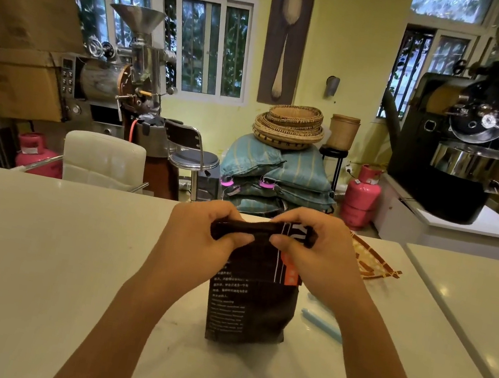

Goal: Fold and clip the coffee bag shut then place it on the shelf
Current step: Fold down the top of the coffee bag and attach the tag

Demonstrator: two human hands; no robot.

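Folding is the step in hand: my left hand (200, 233) and right hand (317, 250) pinch the rolled top of the coffee bag (250, 309), which stands upright on the white counter (30, 250), fold running left-right. Next, I judge, comes reaching the blue clip (321, 324) just beside it.

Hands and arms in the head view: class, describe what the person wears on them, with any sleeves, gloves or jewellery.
Both forearms are bare up to the frame's bottom edge; no sleeves show. The left hand and right hand have no gloves, and no rings, watch or bracelets are visible.
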